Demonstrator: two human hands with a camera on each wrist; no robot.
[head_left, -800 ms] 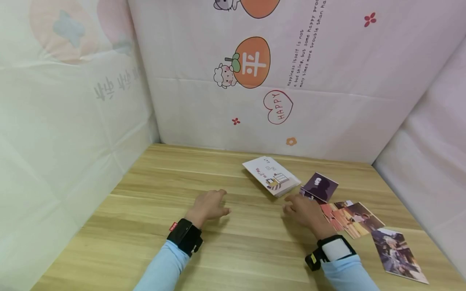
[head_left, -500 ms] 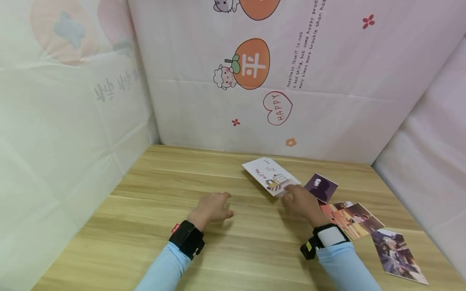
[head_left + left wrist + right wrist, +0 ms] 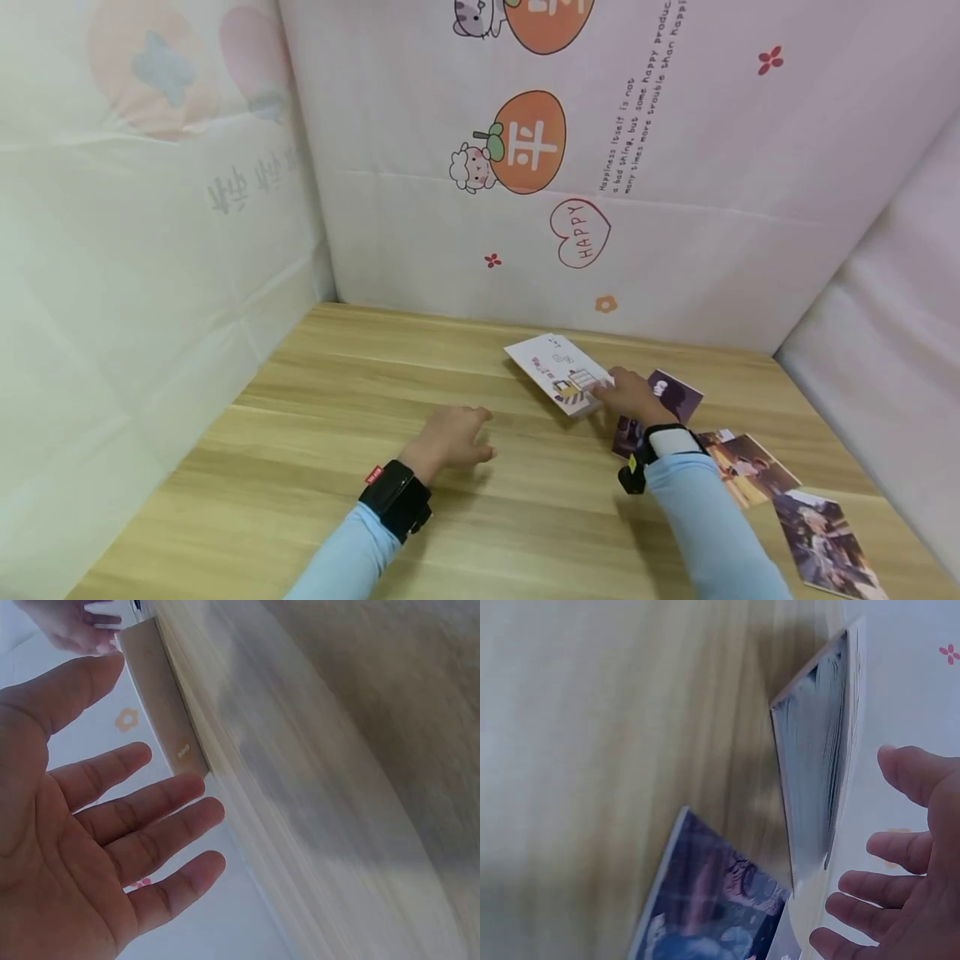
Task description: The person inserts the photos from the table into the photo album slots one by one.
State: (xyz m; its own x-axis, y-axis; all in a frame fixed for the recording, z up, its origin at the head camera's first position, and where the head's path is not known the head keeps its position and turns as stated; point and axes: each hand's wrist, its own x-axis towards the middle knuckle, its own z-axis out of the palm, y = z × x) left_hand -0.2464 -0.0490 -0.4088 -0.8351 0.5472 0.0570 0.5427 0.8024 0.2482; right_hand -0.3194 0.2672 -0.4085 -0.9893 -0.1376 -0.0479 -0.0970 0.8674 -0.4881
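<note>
The left hand (image 3: 450,437) had its fingers spread, holding nothing. Ahead-right of it, a white, rectangular, cartoon-printed album (image 3: 553,367) lay flat, long axis slanting from far left toward the right hand (image 3: 633,396). That hand's fingers were apart at the near-right end; contact unclear. Step judged: reaching; next probably called for a pinch. Rectangular, colour-printed cards (image 3: 825,540) lay behind-right.

Hands (image 3: 450,439) (image 3: 633,395) apart, fingers (image 3: 169,836) loosely spread, forearms (image 3: 723,533) extended

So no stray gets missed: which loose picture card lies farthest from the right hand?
The pale-haired figure card, at the head view's bottom right; the other loose cards all lie closer to the right hand.
</note>
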